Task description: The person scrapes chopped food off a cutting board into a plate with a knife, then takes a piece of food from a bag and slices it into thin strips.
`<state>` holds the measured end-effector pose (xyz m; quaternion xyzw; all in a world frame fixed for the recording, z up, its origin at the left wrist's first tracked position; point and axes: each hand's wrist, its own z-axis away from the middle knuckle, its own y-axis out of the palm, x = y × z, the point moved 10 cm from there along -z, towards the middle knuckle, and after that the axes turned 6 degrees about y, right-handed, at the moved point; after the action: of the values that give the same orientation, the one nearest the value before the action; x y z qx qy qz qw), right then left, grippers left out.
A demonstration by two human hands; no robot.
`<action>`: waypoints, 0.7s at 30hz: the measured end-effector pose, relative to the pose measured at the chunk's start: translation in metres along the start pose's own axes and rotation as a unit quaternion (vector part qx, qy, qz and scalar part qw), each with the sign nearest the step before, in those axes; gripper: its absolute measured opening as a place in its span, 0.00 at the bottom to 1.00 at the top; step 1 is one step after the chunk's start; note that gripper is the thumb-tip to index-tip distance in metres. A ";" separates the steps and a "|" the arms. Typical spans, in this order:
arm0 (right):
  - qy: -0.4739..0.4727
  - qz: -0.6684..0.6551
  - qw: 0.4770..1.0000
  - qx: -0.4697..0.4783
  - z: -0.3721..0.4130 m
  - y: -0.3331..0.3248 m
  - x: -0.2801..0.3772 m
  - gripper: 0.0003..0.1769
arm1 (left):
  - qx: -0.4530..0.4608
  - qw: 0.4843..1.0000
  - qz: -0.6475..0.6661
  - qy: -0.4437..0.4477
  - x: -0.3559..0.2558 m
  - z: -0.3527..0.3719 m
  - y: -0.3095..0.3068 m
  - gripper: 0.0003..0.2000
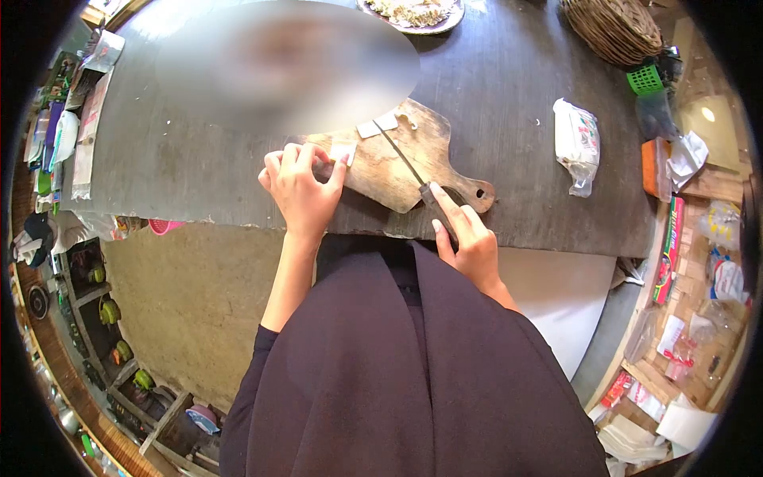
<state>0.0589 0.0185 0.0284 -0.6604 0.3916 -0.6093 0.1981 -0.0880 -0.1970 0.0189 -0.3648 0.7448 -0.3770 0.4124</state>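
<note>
A wooden cutting board [389,175] with a holed handle lies near the table's front edge. My right hand [469,242] is closed round the dark handle of a knife [405,159], forefinger stretched along it. The blade slants across the board, its tip at a flat white piece [377,126]. Beside that lies a small pale curled scrap [408,119]. At the board's left side my left hand [304,187] is curled, its thumb against or just in front of another white piece [343,151]. What its fingers hold is hidden.
A large blurred patch covers the table beyond the board. On the dark table [509,95] stand a plate of shredded food [409,12], a wicker basket [612,32] and a white plastic packet [575,147]. Cluttered shelves line both sides, with a green basket [644,79] at right.
</note>
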 end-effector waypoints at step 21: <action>0.019 -0.046 0.999 -0.007 0.015 -0.009 -0.006 0.34 | 0.097 0.993 0.066 -0.011 -0.016 0.004 0.006 0.07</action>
<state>0.0764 0.0255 0.0287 -0.6678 0.3688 -0.6271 0.1574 -0.0794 -0.1818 0.0172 -0.2777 0.7225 -0.4151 0.4781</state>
